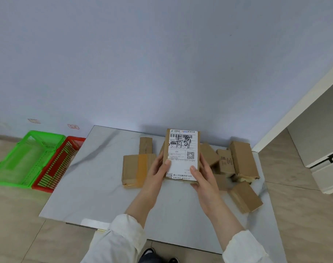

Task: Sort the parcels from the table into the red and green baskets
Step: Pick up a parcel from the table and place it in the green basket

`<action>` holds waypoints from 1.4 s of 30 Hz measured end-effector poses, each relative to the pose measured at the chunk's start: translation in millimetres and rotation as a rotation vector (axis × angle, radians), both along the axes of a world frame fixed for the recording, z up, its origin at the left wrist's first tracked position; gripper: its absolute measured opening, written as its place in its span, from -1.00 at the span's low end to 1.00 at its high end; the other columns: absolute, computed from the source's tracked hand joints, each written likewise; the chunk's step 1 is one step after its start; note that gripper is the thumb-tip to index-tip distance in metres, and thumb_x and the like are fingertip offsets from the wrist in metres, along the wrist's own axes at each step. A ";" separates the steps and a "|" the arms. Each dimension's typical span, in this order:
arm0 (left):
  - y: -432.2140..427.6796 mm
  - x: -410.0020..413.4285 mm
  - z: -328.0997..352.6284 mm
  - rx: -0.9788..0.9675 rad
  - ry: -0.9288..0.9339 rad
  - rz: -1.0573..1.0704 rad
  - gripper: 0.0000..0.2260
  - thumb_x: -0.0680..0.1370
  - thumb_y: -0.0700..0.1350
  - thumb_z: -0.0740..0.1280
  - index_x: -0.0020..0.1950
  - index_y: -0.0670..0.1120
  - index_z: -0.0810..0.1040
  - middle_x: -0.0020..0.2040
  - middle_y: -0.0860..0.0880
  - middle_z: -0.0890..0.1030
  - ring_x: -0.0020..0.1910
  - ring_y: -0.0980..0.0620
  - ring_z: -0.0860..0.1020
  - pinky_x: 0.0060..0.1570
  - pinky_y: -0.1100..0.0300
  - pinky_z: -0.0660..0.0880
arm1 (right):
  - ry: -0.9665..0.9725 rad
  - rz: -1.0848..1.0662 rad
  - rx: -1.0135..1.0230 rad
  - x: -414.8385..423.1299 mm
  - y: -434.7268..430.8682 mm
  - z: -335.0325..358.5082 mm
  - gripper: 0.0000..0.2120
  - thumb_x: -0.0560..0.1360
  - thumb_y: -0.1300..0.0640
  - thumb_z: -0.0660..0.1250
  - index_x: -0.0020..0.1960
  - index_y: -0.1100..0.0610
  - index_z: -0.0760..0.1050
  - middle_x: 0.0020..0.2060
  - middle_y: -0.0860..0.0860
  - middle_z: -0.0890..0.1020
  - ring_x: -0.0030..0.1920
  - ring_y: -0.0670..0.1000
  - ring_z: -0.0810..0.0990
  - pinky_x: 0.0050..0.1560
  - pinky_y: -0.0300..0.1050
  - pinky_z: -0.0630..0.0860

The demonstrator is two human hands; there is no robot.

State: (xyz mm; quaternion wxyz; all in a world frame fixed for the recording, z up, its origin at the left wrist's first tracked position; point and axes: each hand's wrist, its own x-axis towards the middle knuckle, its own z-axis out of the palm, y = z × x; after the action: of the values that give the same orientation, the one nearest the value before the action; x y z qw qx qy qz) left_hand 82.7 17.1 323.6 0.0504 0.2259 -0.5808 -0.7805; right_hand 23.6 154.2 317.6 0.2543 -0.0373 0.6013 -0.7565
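While both hands hold the labelled parcel [182, 154] over the far half of the table [97, 186], I record the open room first. The left half of the marble top is bare up to its left edge. The red basket [42, 186] stands on the floor against that edge, partly tucked under it, and the green basket [9, 158] touches the red one on its outer side. Right of the held parcel, a cluster of brown parcels [243, 160] crowds the tabletop toward the right edge, and one parcel [246, 197] lies near the front right corner. A flat taped parcel [135, 168] lies just left of the hands. The near edge of the table runs under both forearms. The left hand [154, 173] grips the parcel's left side, thumb pressed on the white label and fingers curled behind. The right hand [203, 181] grips the right side likewise. The parcel is tilted up, label toward me. I cannot tell whether its lower edge touches the table.
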 end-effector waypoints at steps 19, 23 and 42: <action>-240.0 274.7 -20.5 0.020 -0.036 0.694 -0.66 0.56 -0.02 0.30 0.33 0.05 0.43 0.20 0.06 0.59 0.18 0.09 0.55 0.26 0.06 0.46 | -0.031 0.617 0.062 212.3 -298.2 -13.8 -0.32 0.37 0.06 0.32 0.46 -0.02 0.23 0.27 0.03 0.54 0.15 -0.01 0.59 0.02 -0.13 0.51; -305.2 338.2 -26.7 0.038 -0.044 0.816 -0.59 0.58 -0.05 0.26 0.43 -0.05 0.35 0.28 -0.03 0.55 0.22 0.04 0.53 0.26 0.07 0.46 | -0.018 0.719 0.084 269.6 -376.2 -17.7 -0.36 0.38 0.08 0.32 0.44 0.01 0.26 0.26 0.04 0.55 0.08 -0.07 0.62 -0.01 -0.18 0.53; -635.4 446.8 -52.0 0.031 -0.096 1.001 -0.25 0.33 0.28 0.33 0.45 0.00 0.32 0.35 0.02 0.50 0.32 0.05 0.46 0.38 -0.04 0.34 | -0.044 1.004 0.142 356.0 -742.6 -33.6 -0.46 0.55 0.22 0.22 0.49 0.07 0.17 0.30 0.11 0.51 0.25 0.08 0.53 0.18 0.06 0.52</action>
State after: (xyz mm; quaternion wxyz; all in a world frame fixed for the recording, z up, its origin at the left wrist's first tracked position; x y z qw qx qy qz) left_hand 529.5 -618.3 271.6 0.3884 0.5129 -0.3911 -0.6581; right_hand 379.6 -588.4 284.1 0.6013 -0.2885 0.5535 -0.4988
